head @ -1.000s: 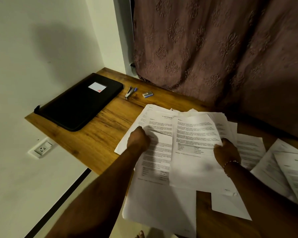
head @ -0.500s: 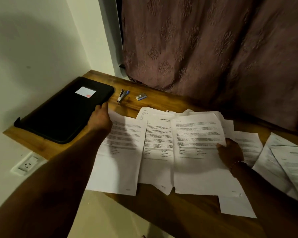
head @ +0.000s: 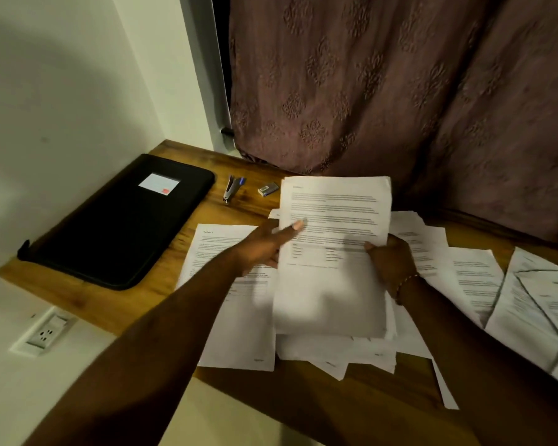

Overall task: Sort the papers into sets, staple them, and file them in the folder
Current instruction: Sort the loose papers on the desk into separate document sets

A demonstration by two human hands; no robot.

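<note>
A thin stack of printed papers (head: 332, 284) is lifted off the wooden desk (head: 110, 304). My left hand (head: 264, 243) pinches its left edge, thumb on the front. My right hand (head: 390, 255) grips its right edge, thumb on the printed face. One sheet (head: 236, 329) lies alone to the left, under my left forearm. More loose sheets (head: 474, 278) are spread beneath and to the right. A black zipped folder (head: 120, 223) with a white label lies at the desk's left end. A stapler (head: 232, 188) and a small staple box (head: 267, 189) sit behind the papers.
A brown patterned curtain (head: 400, 91) hangs along the desk's far edge. A white wall borders the left side, with a power socket (head: 45, 333) below the desk. Further sheets (head: 548, 317) overlap the desk's right end.
My left hand left the single sheet by the folder and came back to the stack. Both hands have raised the stack upright from the pile.
</note>
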